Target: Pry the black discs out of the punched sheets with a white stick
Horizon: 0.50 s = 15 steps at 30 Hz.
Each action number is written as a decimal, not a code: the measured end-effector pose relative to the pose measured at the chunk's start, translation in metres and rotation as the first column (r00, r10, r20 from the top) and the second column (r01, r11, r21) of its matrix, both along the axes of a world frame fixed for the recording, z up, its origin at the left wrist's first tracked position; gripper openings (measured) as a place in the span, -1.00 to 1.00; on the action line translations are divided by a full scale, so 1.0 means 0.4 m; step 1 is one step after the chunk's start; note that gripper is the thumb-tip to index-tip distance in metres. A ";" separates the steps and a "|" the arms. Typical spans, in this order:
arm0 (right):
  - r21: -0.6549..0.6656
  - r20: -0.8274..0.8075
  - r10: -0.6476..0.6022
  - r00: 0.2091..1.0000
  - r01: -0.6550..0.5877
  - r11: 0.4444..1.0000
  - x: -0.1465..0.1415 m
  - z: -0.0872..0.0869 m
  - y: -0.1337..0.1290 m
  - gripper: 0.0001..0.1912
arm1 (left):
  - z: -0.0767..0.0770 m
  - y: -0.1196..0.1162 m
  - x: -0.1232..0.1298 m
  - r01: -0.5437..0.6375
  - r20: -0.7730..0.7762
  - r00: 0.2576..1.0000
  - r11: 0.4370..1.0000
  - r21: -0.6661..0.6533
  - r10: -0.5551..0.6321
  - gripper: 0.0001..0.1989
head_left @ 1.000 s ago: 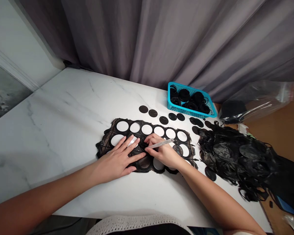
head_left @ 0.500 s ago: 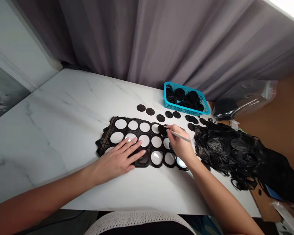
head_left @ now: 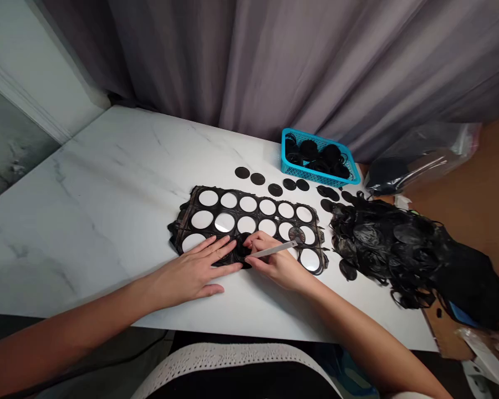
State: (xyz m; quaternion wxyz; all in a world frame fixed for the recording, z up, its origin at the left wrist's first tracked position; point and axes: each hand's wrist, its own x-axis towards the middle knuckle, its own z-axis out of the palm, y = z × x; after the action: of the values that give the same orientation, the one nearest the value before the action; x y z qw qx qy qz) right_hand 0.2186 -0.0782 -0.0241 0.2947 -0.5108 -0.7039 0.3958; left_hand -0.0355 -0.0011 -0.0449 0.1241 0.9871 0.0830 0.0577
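A black sheet [head_left: 184,220] with rows of round openings lies on the table, and white shows through most of them. My left hand [head_left: 191,275] rests flat on its near edge, fingers spread and holding nothing. Close beside those fingertips, my right hand [head_left: 281,265] is closed on a slim flat metal tool [head_left: 276,249], its kind unclear to me. Black material [head_left: 243,241] shows at the right fingertips, over an opening in the near row; whether the fingers pinch it is hidden. A loose dark disc [head_left: 296,235] lies on the sheet, right of this hand.
Several black discs [head_left: 275,190] lie beyond the sheet. A blue basket [head_left: 320,176] holds black rolls or rings. On the right is a heap of black cut scraps [head_left: 382,249], with a clear plastic bag [head_left: 424,160] behind it. A grey curtain [head_left: 249,66] hangs along the back.
My right hand has moved left and nearer, from the far row to the near row beside my left hand, the tool still in it. The view has shifted slightly.
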 end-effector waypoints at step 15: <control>0.250 0.330 -0.049 0.943 -0.037 0.968 -0.050 -0.025 -0.032 -0.89 | -0.004 -0.006 -0.004 -0.017 -0.012 1.000 0.998 -0.054 0.016 -0.39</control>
State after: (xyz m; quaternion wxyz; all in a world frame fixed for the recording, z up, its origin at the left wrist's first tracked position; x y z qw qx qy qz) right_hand 0.1988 -0.0912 -0.0339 0.2351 -0.5310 -0.7866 0.2098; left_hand -0.0369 -0.0033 -0.0466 0.1498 0.9830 0.0932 0.0507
